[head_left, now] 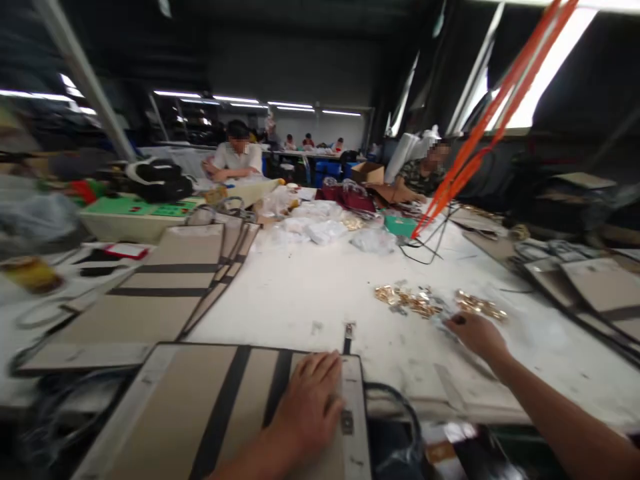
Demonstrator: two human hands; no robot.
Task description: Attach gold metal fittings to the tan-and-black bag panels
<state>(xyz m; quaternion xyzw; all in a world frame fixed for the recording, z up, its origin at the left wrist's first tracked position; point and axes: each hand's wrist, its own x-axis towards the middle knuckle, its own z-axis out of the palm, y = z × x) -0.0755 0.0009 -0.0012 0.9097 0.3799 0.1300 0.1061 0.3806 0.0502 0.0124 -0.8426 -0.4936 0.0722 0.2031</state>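
Note:
My left hand (311, 400) lies flat, fingers stretched, on a beige bag panel (175, 400) with dark stripes at the table's near edge. A short dark strap with a metal clasp (349, 329) sticks out from the panel's far edge. On the right, my right hand (475, 333) is closed, fingertips together, beside small gold metal fittings (480, 305) and some clear plastic. Whatever those fingertips hold is hidden. More gold and silver fittings (410, 300) lie scattered just left of this hand.
Stacked striped panels (165, 280) lie at left, others (600, 287) at far right. Orange cords (465, 160) hang over the white table (290, 287). Plastic bags (320, 223) and a green box (400, 225) lie farther back. Two people (235, 157) sit beyond, one at right (425, 170).

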